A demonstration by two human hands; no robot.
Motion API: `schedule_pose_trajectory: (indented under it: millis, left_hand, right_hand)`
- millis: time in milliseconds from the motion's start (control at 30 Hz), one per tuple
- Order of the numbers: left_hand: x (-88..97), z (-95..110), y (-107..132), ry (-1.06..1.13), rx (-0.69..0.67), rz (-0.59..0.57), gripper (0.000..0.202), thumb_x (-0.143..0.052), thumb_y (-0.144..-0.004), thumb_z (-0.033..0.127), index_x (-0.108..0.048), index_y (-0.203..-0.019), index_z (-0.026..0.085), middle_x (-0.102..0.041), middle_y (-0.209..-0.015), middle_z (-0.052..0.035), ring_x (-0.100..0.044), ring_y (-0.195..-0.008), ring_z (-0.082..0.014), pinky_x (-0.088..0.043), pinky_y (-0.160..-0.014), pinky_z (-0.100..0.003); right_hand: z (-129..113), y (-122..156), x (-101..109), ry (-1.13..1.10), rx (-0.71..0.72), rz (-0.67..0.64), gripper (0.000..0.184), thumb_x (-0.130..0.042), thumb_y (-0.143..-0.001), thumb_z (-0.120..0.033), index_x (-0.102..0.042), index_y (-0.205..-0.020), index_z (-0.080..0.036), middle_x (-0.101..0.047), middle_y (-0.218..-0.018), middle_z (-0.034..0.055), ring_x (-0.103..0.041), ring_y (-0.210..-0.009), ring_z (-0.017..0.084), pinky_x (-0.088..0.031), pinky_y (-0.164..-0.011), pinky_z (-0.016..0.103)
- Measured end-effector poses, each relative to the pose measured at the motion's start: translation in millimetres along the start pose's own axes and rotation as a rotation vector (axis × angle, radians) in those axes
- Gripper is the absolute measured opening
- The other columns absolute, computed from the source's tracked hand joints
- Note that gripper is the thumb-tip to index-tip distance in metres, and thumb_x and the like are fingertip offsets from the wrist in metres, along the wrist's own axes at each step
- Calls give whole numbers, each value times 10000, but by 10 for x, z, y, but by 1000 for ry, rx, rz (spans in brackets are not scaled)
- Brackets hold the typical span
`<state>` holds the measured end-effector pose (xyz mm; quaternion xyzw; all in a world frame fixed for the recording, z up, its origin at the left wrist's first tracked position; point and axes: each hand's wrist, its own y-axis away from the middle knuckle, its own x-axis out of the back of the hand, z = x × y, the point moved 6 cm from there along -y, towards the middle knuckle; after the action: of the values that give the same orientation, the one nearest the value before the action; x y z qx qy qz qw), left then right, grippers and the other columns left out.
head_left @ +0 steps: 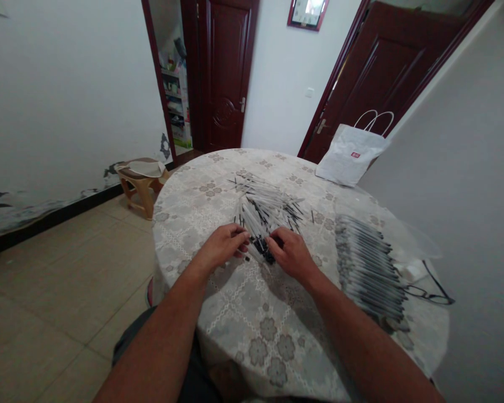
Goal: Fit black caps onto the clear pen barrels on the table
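Note:
A loose pile of slim clear pens with black ends [269,198] lies on the patterned tablecloth in front of me. At its near left edge, my left hand [227,244] is closed, thumb against the fingers. A thin pen [247,258] with a dark end pokes out beneath those fingertips. My right hand [289,251] curls in at the near right edge of the pile, its fingertips by a cluster of black ends [266,253]. What those fingers pinch, if anything, is too small to make out. To the right, many similar pens [367,263] lie side by side in a neat stack.
The round table [235,313] bears a white paper bag [353,154] at the back right. Eyeglasses [428,294] and a clear plastic sheet [415,238] lie by the stack. A stool [140,184] stands left of the table; the wall runs close on the right.

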<state>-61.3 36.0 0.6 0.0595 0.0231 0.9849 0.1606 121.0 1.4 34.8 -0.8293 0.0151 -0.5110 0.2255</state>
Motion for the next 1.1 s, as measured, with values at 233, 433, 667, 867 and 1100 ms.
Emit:
schedule_pose_trajectory:
  millis: [233,433,667,867,1100]
  left_hand:
    - [-40,42,20,322,31,71,248,-735,-824,368,-639,-913,157,-730,-918,-113,-729,-799,-220,-582,-604,-293]
    - [171,-23,1,536,16,309,182,-624,-912,334,-523,-944,186,-728,-938,-100,-759,-814,-233,-591,-586,-286]
    - [114,-97,-20,659,3,312,200,-627,-912,337,-482,-966,209,-724,-965,-78,-767,-849,-241,-625,-670,-359]
    - [73,-85,-33,729,-3,269,216,-708,-870,292,-536,-936,179,-729,-953,-102,-757,-868,-219,-625,-762,-360]
    - [79,-69,-11,839,-16,264,211,-738,-861,263,-557,-908,165,-727,-966,-97,-752,-871,-214,-625,-761,-349]
  right_hand:
    - [-183,49,-156,88,45,-89,215,-561,-988,-389,-642,-970,-191,-680,-903,55,-618,-827,182,-400,-741,267]
    - [-85,137,-319,377,-89,-225,250,-537,-996,-421,-649,-984,-198,-697,-985,93,-660,-862,221,-409,-707,289]
    - [-29,143,-320,436,-172,-202,202,-488,-996,-314,-645,-936,-202,-705,-945,91,-657,-800,204,-395,-684,288]
    - [63,157,71,229,-125,95,162,-478,-934,-266,-578,-819,-213,-634,-829,57,-580,-773,195,-384,-703,291]
    - [367,238,199,-637,-190,212,205,-458,-948,-339,-493,-772,-240,-491,-632,-32,-446,-568,149,-360,-554,265]
